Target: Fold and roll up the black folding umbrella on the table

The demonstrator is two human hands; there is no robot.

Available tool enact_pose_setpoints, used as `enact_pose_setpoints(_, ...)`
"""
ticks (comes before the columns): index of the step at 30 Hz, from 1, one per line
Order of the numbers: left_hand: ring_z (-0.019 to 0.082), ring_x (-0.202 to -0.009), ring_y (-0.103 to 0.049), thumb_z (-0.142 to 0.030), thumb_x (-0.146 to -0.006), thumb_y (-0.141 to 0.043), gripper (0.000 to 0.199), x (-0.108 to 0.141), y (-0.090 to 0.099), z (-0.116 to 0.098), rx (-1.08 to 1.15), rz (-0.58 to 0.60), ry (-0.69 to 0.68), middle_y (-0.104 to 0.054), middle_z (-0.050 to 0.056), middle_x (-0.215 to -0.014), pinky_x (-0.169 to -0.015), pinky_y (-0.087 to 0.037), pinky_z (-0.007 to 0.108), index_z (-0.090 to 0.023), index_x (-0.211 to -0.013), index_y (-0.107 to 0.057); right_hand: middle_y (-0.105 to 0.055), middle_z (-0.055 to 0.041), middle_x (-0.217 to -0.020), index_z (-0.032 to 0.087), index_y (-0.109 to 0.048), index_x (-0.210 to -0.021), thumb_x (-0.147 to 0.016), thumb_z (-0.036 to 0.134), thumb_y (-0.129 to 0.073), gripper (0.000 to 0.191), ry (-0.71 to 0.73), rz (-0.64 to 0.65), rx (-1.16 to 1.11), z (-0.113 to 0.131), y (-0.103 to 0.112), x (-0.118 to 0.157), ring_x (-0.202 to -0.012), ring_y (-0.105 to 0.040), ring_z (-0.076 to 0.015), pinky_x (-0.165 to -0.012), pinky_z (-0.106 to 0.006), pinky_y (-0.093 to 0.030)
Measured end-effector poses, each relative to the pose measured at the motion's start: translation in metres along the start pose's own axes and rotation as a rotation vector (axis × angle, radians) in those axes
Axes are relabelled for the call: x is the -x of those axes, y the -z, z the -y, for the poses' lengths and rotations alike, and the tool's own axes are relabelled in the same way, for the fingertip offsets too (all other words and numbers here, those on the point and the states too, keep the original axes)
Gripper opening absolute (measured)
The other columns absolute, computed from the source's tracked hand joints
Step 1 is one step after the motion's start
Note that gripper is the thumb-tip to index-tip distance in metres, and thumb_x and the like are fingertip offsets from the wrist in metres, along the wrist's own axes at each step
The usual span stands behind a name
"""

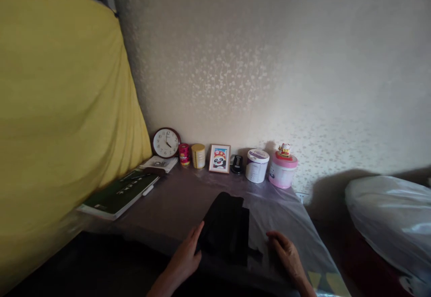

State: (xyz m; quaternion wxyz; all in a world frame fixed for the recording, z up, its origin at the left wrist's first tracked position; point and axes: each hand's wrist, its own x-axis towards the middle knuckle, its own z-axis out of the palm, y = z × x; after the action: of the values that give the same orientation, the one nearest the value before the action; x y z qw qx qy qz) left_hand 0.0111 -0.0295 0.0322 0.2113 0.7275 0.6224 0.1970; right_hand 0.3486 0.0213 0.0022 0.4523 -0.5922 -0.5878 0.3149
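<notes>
A black folded piece of cloth [225, 229] lies on the covered table in front of me, with a stepped right edge and a short strap-like end at its lower right. My left hand [185, 254] is at its left edge, thumb and fingers on either side of that edge. To the right of the cloth, my right hand [286, 254] hovers low over the table, apart from it. Its fingers are loosely bent, and I see nothing in them. Dim light hides the cloth's folds and exact kind.
Along the wall stand a round clock [166, 143], a red can [184, 154], a yellow-lidded can [198, 156], a framed panda picture [220, 158], a small black object [237, 164], a white tub [257, 166] and a pink-lidded tub [282, 173]. Left lies a green book [124, 193], beside a yellow curtain [67, 108].
</notes>
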Motion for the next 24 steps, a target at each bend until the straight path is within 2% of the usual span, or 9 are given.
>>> enact_pose_setpoints(3, 0.021, -0.128, -0.037, -0.002, -0.069, -0.041, 0.081, -0.003, 0.000, 0.006, -0.056, -0.024, 0.066, -0.020, 0.015, -0.149, -0.100, -0.037, 0.031, -0.016, -0.143, -0.009, -0.069, -0.0040, -0.073, 0.021, -0.071, -0.081, -0.066, 0.053, -0.055, 0.039, 0.016, -0.017, -0.003, 0.000, -0.001, 0.000, -0.067, -0.063, -0.0198, -0.058, -0.027, -0.049)
enact_pose_setpoints(5, 0.024, -0.124, -0.043, 0.001, -0.067, -0.039, 0.086, -0.005, -0.004, 0.006, -0.156, -0.043, 0.073, -0.003, 0.015, -0.151, -0.094, -0.042, 0.031, -0.020, -0.143, -0.005, -0.069, -0.0044, -0.074, 0.021, -0.071, -0.082, -0.066, 0.052, -0.055, 0.038, 0.030, -0.024, -0.001, 0.001, -0.001, 0.001, -0.066, -0.063, -0.0198, -0.057, -0.026, -0.049)
enact_pose_setpoints(7, 0.024, -0.120, -0.047, 0.004, -0.064, -0.037, 0.090, -0.006, -0.008, 0.004, -0.213, -0.026, 0.060, 0.004, 0.013, -0.151, -0.091, -0.044, 0.031, -0.025, -0.143, -0.005, -0.069, -0.0046, -0.074, 0.021, -0.070, -0.081, -0.067, 0.050, -0.054, 0.036, 0.049, -0.030, 0.011, 0.002, -0.001, 0.002, -0.067, -0.063, -0.0201, -0.058, -0.027, -0.049)
enact_pose_setpoints(11, 0.023, -0.127, -0.038, 0.005, -0.059, -0.039, 0.092, -0.009, -0.004, 0.000, -0.003, -0.046, 0.055, -0.012, 0.013, -0.151, -0.100, -0.035, 0.034, -0.019, -0.143, -0.008, -0.070, -0.0050, -0.076, 0.020, -0.070, -0.080, -0.067, 0.046, -0.051, 0.034, 0.091, -0.040, 0.047, 0.006, 0.000, 0.004, -0.072, -0.064, -0.0219, -0.067, -0.030, -0.049)
enact_pose_setpoints(14, 0.023, -0.130, -0.033, 0.004, -0.056, -0.044, 0.084, -0.007, 0.008, -0.007, 0.264, -0.089, 0.019, -0.031, 0.014, -0.144, -0.106, -0.027, 0.035, -0.015, -0.137, -0.028, -0.071, -0.0053, -0.077, 0.020, -0.070, -0.080, -0.067, 0.044, -0.049, 0.034, 0.097, -0.041, 0.051, 0.006, 0.000, 0.004, -0.073, -0.064, -0.0229, -0.068, -0.032, -0.049)
enact_pose_setpoints(17, 0.023, -0.107, -0.057, -0.007, -0.062, -0.051, 0.063, 0.001, 0.017, -0.018, 0.353, -0.038, 0.019, -0.062, 0.009, -0.111, -0.090, -0.045, 0.035, -0.019, -0.124, -0.045, -0.072, -0.0057, -0.081, 0.021, -0.070, -0.078, -0.065, 0.042, -0.049, 0.032, 0.118, -0.056, 0.039, 0.002, 0.000, 0.002, -0.077, -0.064, -0.0239, -0.071, -0.033, -0.049)
enact_pose_setpoints(20, 0.019, -0.065, -0.065, -0.025, -0.070, -0.057, 0.046, 0.009, 0.018, -0.031, 0.413, 0.036, 0.047, -0.066, 0.001, -0.072, -0.061, -0.052, 0.031, -0.018, -0.115, -0.050, -0.072, -0.0058, -0.081, 0.021, -0.070, -0.076, -0.066, 0.042, -0.048, 0.032, 0.142, -0.069, 0.018, -0.001, 0.000, 0.001, -0.079, -0.064, -0.0245, -0.074, -0.034, -0.049)
enact_pose_setpoints(22, 0.018, -0.055, -0.062, -0.035, -0.072, -0.057, 0.044, 0.014, 0.017, -0.040, 0.429, 0.065, 0.054, -0.064, 0.000, -0.065, -0.056, -0.051, 0.030, -0.018, -0.113, -0.051, -0.072, -0.0055, -0.079, 0.021, -0.069, -0.075, -0.066, 0.043, -0.048, 0.032, 0.155, -0.064, -0.013, -0.003, -0.001, 0.002, -0.078, -0.064, -0.0241, -0.073, -0.034, -0.049)
enact_pose_setpoints(24, 0.019, -0.063, -0.064, -0.036, -0.074, -0.055, 0.045, 0.017, 0.016, -0.050, 0.446, 0.071, 0.046, -0.066, 0.003, -0.072, -0.062, -0.051, 0.032, -0.018, -0.114, -0.050, -0.071, -0.0053, -0.077, 0.021, -0.069, -0.075, -0.067, 0.042, -0.047, 0.032, 0.168, -0.045, -0.038, -0.003, -0.001, 0.003, -0.077, -0.064, -0.0237, -0.072, -0.033, -0.049)
